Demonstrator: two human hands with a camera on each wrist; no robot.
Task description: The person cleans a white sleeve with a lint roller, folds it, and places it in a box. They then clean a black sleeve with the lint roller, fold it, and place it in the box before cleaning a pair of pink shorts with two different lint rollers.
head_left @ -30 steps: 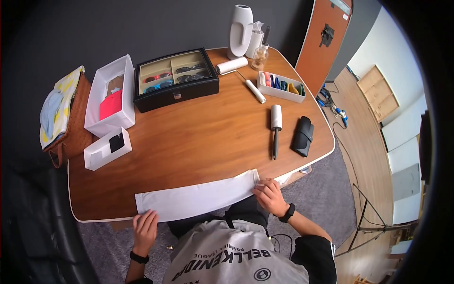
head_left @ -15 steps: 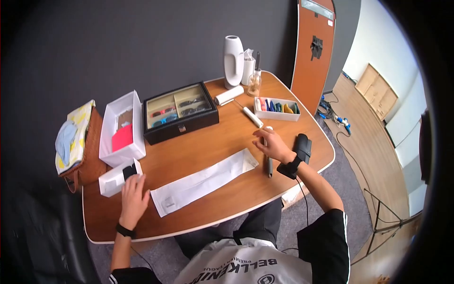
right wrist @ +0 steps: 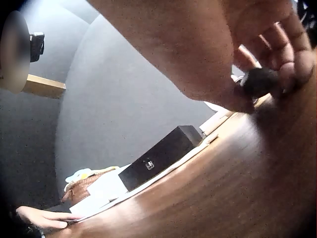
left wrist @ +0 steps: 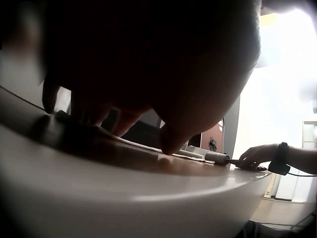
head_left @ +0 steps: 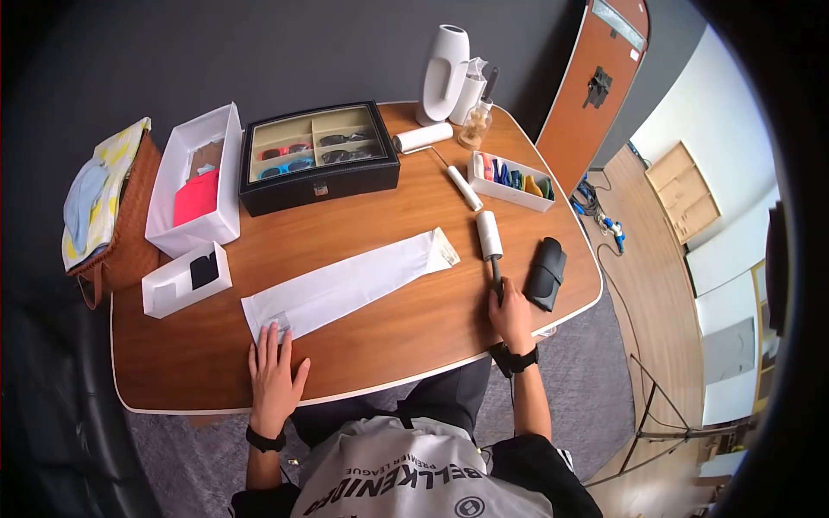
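Observation:
A long white strip of cloth [head_left: 354, 285] lies flat and slanted across the table, with a small grey print near its left end. On that end rests my left hand [head_left: 275, 380], its fingers spread and nearly straight. My right hand [head_left: 513, 318] grips the dark handle of a lint roller [head_left: 489, 235], whose white roll points away from me. The right wrist view shows the handle's dark round end [right wrist: 260, 82] between thumb and curled fingers. In the left wrist view, my left fingertips touch down at the cloth's edge.
Right of the roller lies a black glasses case [head_left: 546, 274]. Behind are a box of folded colourful items [head_left: 514, 197], another roller [head_left: 465, 188] and a white vase [head_left: 442, 78]. A sunglasses case [head_left: 324, 183], white boxes [head_left: 188, 289] and a wicker basket [head_left: 129, 233] line the left.
The cloth has gone from the near table edge to farther in. My left hand came down onto its left end; my right hand left its other end and took the lint roller's handle.

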